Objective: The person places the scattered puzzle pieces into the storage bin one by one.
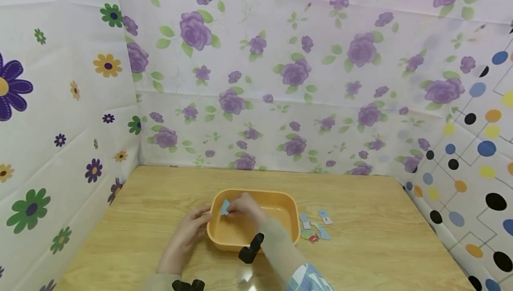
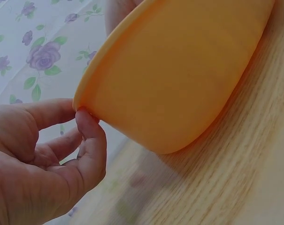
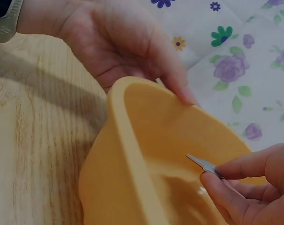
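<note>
An orange plastic basin [image 1: 276, 219] stands on the wooden table. My left hand [image 1: 190, 231] pinches the basin's left rim between thumb and fingers, as the left wrist view shows close up. Over the inside of the basin, my right hand [image 1: 246, 211] pinches a small flat light-blue piece [image 1: 225, 207] between thumb and forefinger. In the right wrist view this piece [image 3: 205, 165] appears nearly edge-on, above the basin floor. Just right of the basin lie several small flat pieces [image 1: 322, 231], light blue, with green and red on some.
The wooden table [image 1: 360, 255] extends around the basin. Behind it hangs a white cloth [image 1: 260, 117] with purple roses. A flowered cloth [image 1: 80, 148] borders the left side and a dotted cloth [image 1: 473, 170] the right. Black wrist mounts [image 1: 251, 248] sit on both wrists.
</note>
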Demonstrator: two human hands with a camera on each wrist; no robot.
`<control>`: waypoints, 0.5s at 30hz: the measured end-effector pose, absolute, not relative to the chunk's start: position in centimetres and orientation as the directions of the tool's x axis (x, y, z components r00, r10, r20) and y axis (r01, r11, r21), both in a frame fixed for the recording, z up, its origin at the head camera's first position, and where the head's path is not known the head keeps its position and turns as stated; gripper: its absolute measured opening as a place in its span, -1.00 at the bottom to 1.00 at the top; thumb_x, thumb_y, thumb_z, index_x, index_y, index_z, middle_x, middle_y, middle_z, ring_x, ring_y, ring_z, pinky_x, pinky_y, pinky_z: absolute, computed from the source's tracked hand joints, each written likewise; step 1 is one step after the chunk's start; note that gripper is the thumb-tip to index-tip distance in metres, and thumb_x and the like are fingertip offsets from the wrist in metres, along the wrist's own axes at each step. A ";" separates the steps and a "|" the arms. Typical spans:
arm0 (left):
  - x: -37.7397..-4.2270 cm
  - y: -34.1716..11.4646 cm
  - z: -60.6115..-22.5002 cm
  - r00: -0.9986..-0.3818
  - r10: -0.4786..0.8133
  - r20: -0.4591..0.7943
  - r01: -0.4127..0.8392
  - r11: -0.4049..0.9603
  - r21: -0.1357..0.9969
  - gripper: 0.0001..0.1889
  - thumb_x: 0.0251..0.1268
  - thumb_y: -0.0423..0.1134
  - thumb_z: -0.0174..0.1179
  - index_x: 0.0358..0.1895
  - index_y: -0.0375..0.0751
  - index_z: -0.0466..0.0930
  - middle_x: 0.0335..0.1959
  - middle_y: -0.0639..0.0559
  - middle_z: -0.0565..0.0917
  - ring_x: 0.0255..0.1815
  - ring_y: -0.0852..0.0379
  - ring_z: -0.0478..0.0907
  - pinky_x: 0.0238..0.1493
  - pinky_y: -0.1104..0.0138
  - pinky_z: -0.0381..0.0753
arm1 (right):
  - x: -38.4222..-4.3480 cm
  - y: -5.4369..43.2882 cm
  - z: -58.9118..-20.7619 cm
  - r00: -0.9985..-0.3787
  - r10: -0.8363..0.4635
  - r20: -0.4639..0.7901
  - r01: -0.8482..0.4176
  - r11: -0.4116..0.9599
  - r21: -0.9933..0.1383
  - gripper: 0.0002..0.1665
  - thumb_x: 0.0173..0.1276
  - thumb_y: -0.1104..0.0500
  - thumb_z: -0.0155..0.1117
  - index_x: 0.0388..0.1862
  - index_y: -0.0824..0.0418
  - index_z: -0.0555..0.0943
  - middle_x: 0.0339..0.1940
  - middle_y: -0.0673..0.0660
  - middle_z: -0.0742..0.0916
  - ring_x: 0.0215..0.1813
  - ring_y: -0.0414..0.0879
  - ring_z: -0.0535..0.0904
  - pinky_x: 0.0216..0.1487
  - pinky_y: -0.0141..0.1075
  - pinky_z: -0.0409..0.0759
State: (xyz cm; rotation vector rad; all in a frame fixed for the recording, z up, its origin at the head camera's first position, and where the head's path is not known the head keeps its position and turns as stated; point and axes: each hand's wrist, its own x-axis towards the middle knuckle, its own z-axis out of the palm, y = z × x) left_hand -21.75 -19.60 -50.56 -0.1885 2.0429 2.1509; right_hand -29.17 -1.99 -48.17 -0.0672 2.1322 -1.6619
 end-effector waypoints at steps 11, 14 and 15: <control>-21.8 -19.5 -50.6 -0.977 0.029 -0.213 -0.214 -0.066 0.975 -0.48 0.45 -0.30 0.07 0.40 -0.43 0.27 0.16 -0.29 0.52 -0.07 0.03 0.60 -0.18 0.35 0.62 | -29.1 -2.7 -50.1 -0.891 -0.261 -0.370 0.310 0.245 -0.919 -0.75 0.21 0.53 0.26 -0.11 0.63 0.60 -0.42 0.19 0.66 -0.44 -0.12 0.67 -0.23 -0.28 0.72; -21.9 -19.5 -50.6 -0.976 0.027 -0.214 -0.216 -0.069 0.974 -0.47 0.44 -0.31 0.08 0.40 -0.43 0.27 0.17 -0.30 0.51 -0.07 0.03 0.60 -0.18 0.35 0.62 | -29.1 -2.8 -50.3 -0.892 -0.257 -0.373 0.313 0.246 -0.918 -0.74 0.22 0.50 0.27 -0.10 0.61 0.61 -0.43 0.19 0.68 -0.44 -0.12 0.67 -0.23 -0.28 0.72; -21.9 -19.6 -50.6 -0.976 0.029 -0.214 -0.215 -0.069 0.974 -0.47 0.44 -0.30 0.08 0.40 -0.43 0.27 0.17 -0.30 0.51 -0.07 0.03 0.60 -0.18 0.34 0.62 | -29.1 -2.8 -50.2 -0.892 -0.260 -0.370 0.310 0.243 -0.919 -0.75 0.23 0.49 0.27 -0.12 0.61 0.61 -0.44 0.18 0.67 -0.46 -0.13 0.65 -0.24 -0.29 0.72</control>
